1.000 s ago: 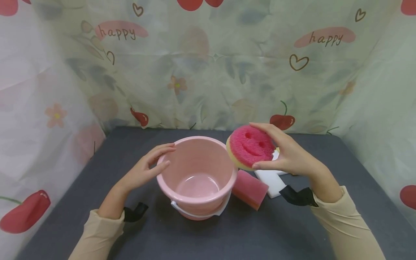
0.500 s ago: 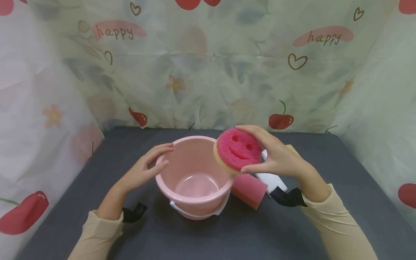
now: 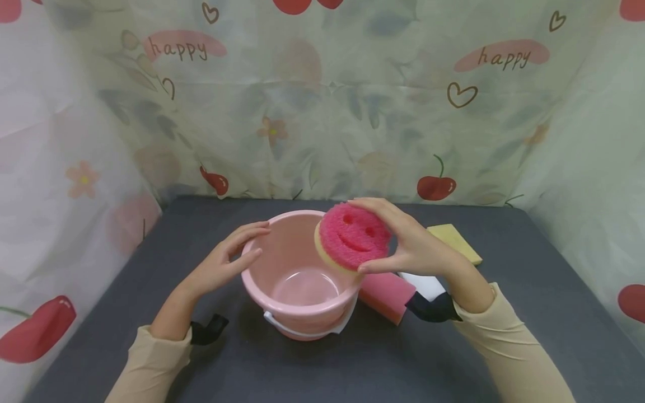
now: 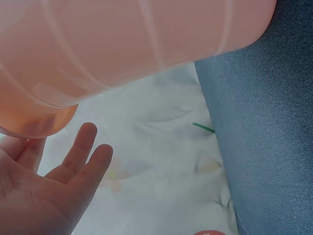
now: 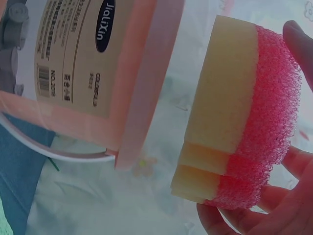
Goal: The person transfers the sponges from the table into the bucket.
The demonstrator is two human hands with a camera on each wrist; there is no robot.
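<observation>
A round pink sponge [image 3: 354, 236] with a smiley face and a pale yellow layer is in my right hand [image 3: 410, 238], pinched at its edge between thumb and fingers. In the head view it overlaps the right rim of a pink bucket [image 3: 304, 309]. From the right wrist, the sponge [image 5: 230, 112] shows side-on, apart from the labelled bucket wall [image 5: 73, 117]. My left hand [image 3: 221, 260] touches the bucket's left rim, its fingers fairly straight and spread. Under the rim in the left wrist view, that hand [image 4: 54, 181] has several fingers free of the bucket [image 4: 146, 39].
Right of the bucket lie a red-pink block sponge [image 3: 387, 295], a white piece [image 3: 424, 284] partly behind my right wrist, and a yellow sponge [image 3: 455, 242]. The white bucket handle [image 3: 307, 332] hangs at the front. A patterned curtain [image 3: 322, 112] encloses the dark table [image 3: 242, 375].
My right hand has carried the round sponge leftward, from beside the bucket to over its right rim. The yellow sponge has come into fuller view behind. My left hand stays at the rim.
</observation>
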